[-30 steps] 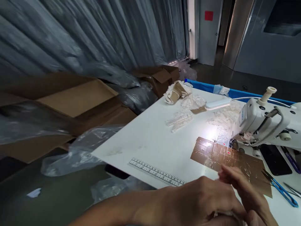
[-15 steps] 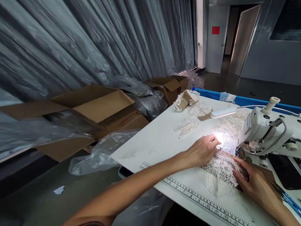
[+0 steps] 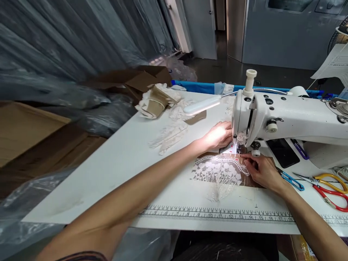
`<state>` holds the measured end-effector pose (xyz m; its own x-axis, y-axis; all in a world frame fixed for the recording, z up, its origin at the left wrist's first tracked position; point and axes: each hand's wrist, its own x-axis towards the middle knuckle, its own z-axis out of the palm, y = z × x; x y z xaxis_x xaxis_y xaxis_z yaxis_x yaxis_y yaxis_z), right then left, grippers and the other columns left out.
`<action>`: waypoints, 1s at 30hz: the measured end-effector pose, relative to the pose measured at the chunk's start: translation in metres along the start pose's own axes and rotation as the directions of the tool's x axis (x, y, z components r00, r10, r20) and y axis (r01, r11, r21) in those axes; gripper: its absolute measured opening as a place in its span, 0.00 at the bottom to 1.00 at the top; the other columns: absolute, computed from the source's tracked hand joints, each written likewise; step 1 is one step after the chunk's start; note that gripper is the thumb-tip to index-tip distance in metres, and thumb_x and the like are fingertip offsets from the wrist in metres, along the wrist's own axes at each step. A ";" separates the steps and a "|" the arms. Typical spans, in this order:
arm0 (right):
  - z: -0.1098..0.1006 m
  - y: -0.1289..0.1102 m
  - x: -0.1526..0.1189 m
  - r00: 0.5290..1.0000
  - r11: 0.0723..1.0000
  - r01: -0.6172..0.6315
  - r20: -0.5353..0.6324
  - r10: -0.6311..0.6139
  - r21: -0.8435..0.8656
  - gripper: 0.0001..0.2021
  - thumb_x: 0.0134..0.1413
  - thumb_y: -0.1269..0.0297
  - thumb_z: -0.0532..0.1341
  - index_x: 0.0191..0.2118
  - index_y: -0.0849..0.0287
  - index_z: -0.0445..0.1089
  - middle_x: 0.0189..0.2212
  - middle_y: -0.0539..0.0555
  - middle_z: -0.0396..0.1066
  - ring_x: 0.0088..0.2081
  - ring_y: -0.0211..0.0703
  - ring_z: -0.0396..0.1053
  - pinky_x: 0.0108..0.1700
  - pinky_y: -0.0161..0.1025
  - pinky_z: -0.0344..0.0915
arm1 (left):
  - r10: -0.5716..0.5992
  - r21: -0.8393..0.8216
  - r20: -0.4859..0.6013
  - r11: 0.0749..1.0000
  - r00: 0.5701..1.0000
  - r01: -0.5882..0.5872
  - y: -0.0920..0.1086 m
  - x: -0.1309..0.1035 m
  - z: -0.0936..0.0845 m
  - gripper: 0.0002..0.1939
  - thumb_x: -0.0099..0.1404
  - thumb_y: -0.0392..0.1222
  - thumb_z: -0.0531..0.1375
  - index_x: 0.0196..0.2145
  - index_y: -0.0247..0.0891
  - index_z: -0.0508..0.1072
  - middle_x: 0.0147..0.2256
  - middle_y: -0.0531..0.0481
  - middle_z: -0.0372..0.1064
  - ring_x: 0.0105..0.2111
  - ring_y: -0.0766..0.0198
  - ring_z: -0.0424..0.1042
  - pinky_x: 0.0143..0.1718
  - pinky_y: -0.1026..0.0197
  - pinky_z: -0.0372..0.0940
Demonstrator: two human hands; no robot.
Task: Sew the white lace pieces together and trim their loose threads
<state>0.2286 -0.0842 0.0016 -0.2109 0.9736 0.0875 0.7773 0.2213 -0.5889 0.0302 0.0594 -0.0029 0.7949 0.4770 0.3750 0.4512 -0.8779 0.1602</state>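
A white lace piece (image 3: 217, 169) lies under the front of the white sewing machine (image 3: 296, 116), partly over a brown sheet (image 3: 254, 182). At the presser foot (image 3: 240, 148), my right hand (image 3: 263, 171) pinches the lace edge between thumb and index finger. My left hand (image 3: 219, 136) is behind and left of the foot, close against the machine head. Its fingers are curled, with the tips hidden by the head, so what they hold does not show. The machine's lamp (image 3: 202, 106) reaches over the table and lights this hand.
More lace (image 3: 171, 136) and a banded brown-and-white bundle (image 3: 154, 101) lie at back left. To the right are blue thread snips (image 3: 292, 180), yellow-and-red-handled scissors (image 3: 330, 190) and a black phone (image 3: 282, 152). A printed ruler (image 3: 217, 214) runs along the front edge. Cardboard boxes (image 3: 35, 134) stand left.
The view has swung right and down toward the machine. My left hand has moved from the lace in front of the foot to behind it. My right hand stays by the foot at the lace edge.
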 end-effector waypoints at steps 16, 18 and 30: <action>0.006 -0.005 -0.005 0.952 0.960 0.277 0.148 -0.269 -0.039 0.09 0.65 0.66 0.57 0.40 0.56 0.75 0.45 0.58 0.70 0.41 0.46 0.71 0.43 0.42 0.68 | 0.191 -0.135 -0.088 0.970 0.978 -0.201 0.069 -0.071 -0.013 0.10 0.74 0.37 0.52 0.45 0.33 0.73 0.42 0.41 0.74 0.38 0.60 0.74 0.35 0.56 0.72; 0.000 -0.007 -0.005 0.956 0.958 0.256 0.114 -0.270 0.126 0.08 0.64 0.66 0.56 0.38 0.56 0.73 0.44 0.58 0.70 0.43 0.46 0.70 0.46 0.44 0.68 | 0.184 -0.142 -0.110 0.970 0.977 -0.199 0.066 -0.071 -0.011 0.10 0.74 0.38 0.53 0.45 0.33 0.73 0.41 0.42 0.75 0.38 0.59 0.74 0.35 0.56 0.71; -0.051 -0.045 -0.082 0.918 0.934 -0.134 0.396 -0.008 0.332 0.13 0.67 0.56 0.55 0.33 0.57 0.67 0.26 0.48 0.65 0.28 0.37 0.61 0.29 0.33 0.59 | 0.096 -0.176 -0.097 0.978 0.991 -0.112 0.060 -0.074 -0.005 0.15 0.76 0.43 0.50 0.44 0.35 0.75 0.43 0.43 0.75 0.41 0.59 0.74 0.40 0.54 0.70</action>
<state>0.2409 -0.1708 0.0615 -0.4346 0.8701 -0.2324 0.5574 0.0572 -0.8283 -0.0039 -0.0283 -0.0164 0.7914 0.3846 0.4751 0.2811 -0.9192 0.2759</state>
